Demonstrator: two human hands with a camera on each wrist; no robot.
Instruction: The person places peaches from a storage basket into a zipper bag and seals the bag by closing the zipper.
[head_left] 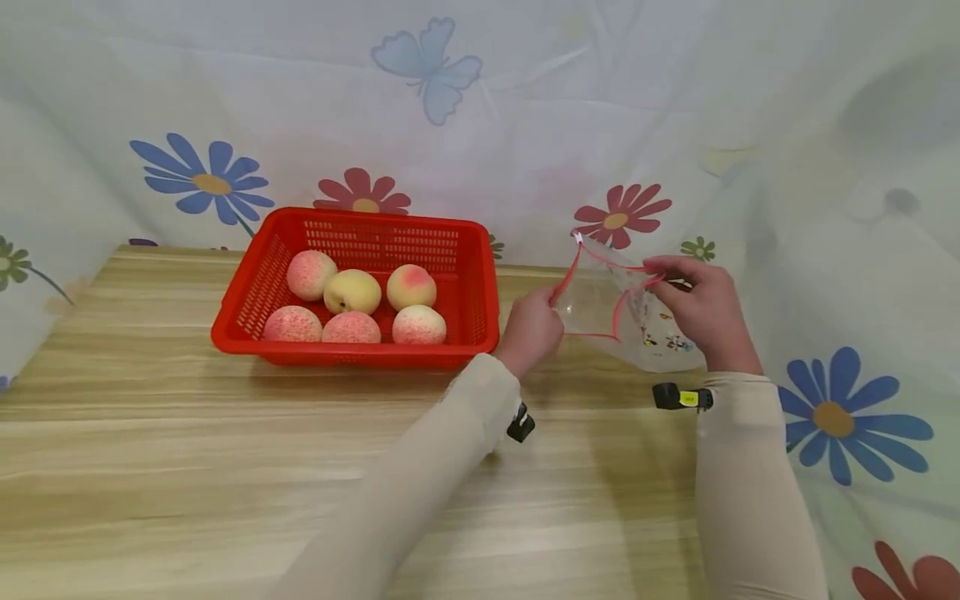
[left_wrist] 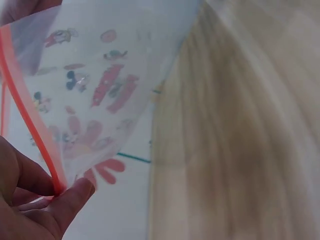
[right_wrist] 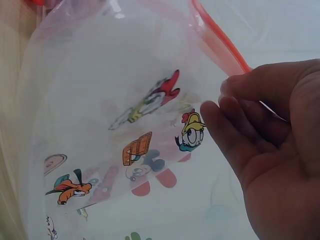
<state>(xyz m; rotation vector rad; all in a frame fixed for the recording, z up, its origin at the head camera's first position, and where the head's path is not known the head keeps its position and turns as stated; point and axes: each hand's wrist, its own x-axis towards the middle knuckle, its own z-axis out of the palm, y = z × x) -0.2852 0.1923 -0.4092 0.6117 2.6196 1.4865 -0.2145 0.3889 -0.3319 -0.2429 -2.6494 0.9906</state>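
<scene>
Between my two hands hangs a clear zipper bag (head_left: pixel 592 300) with a red edge, its mouth spread apart. Cartoon figures are printed on the bag (right_wrist: pixel 115 150), plain in the right wrist view. My left hand (head_left: pixel 534 329) pinches the red edge on the left side; in the left wrist view, thumb and fingers of that hand (left_wrist: pixel 45 200) meet on the strip. On the other side my right hand (head_left: pixel 705 308) pinches the edge between thumb and fingertips. A small white slider shows at the bag's top corner. Nothing is seen inside the bag.
Left of the bag stands a red plastic basket (head_left: pixel 360 360) holding several peaches (head_left: pixel 352 292). Both are on a wood-grain table (head_left: pixel 187 467). A flower-printed cloth (head_left: pixel 525 125) hangs behind the table and along its right side.
</scene>
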